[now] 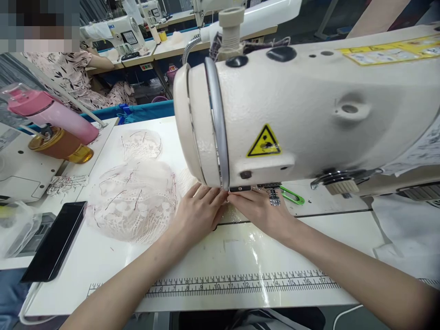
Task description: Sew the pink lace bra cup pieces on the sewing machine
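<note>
Pale lace is heaped near the left edge of the desk. At the sewing machine, left hand and right hand are held nearly together; with fingertips hidden, any pinch cannot be told. Stitching seems in hand; steady guiding is called for.

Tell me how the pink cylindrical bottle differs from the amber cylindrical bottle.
The pink bottle looks longer; the amber bottle looks shorter. The pink bottle is pink from lid to base, while the amber bottle has a brown middle. The pink bottle sits farther back, the amber bottle nearer. Both slant alike in view, left of the pale lace fabric.
</note>
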A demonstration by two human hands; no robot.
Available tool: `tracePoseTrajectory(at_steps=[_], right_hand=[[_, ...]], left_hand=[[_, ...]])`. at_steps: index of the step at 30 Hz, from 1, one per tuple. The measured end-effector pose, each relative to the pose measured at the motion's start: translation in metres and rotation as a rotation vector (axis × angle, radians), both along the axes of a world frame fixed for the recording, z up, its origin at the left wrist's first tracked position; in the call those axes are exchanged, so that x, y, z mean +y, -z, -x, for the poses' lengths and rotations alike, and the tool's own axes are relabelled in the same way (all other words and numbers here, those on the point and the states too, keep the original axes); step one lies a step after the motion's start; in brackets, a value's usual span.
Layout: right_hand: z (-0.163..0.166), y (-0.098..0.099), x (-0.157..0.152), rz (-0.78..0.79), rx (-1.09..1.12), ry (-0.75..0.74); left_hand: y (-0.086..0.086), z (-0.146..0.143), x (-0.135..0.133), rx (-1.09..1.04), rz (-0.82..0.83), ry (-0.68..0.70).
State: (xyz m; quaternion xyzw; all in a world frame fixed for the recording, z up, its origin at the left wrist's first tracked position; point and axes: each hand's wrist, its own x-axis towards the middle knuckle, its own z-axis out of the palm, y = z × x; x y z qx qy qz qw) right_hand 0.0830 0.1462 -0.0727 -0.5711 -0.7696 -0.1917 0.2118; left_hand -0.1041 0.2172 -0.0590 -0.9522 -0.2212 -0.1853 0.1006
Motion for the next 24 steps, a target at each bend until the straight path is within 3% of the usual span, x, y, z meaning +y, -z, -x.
tracePoseTrajectory(at_steps=[4,13,24], right_hand=[[-0.003,-0.004,0.0,0.027,-0.071,0.024],[-0.01,-0.006,0.009,0.276,0.366,-0.032],[-0.012,0.0,0.014,0.297,0.441,0.003]], left_hand=[[-0.002,-0.001,-0.001,0.011,-0.014,-0.004],[-0.003,-0.002,-0.004,0.03,-0.039,-0.008],[0.0,-0.004,-0.003,0.021,-0.052,-0.034]])
